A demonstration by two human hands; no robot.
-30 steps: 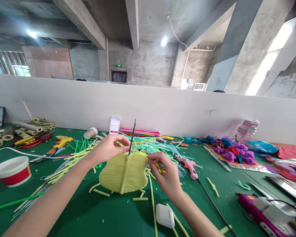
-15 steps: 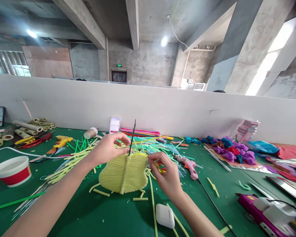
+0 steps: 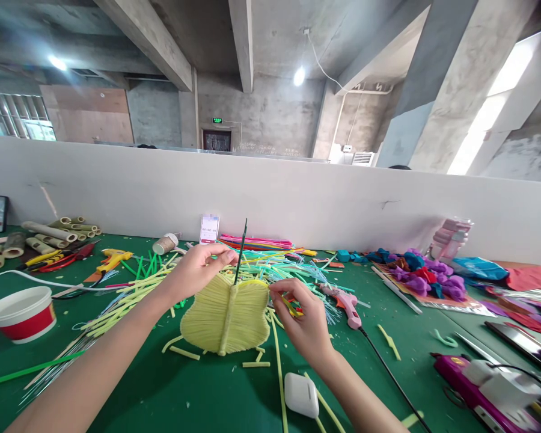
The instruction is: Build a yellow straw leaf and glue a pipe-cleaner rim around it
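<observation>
A pale yellow leaf-shaped piece point(image 3: 247, 322) of ribbed pipe cleaners stands upright before me, with a thick midrib and a dark green stem point(image 3: 242, 246) rising from its top. The fingertips of my left hand point(image 3: 202, 267) are closed beside that stem; I cannot make out whether they grip it. My right hand point(image 3: 302, 310) pinches the upper right edge of the leaf-shaped piece, where a brighter yellow strip point(image 3: 252, 281) runs along the rim. Tucked in the right palm is a slim yellow object point(image 3: 292, 308), mostly hidden by the fingers.
Loose yellow pipe cleaners point(image 3: 126, 294) lie to the left, near a paper cup point(image 3: 20, 316). A pink glue gun point(image 3: 349, 307) and its cord are on the right. Closer in sit a white earbud case point(image 3: 301, 394) and a purple power strip point(image 3: 466, 385). A white partition point(image 3: 270, 195) borders the table.
My left thumb and fingers have come together and lifted slightly from the top of the leaf-shaped piece. My right hand keeps its place on the edge.
</observation>
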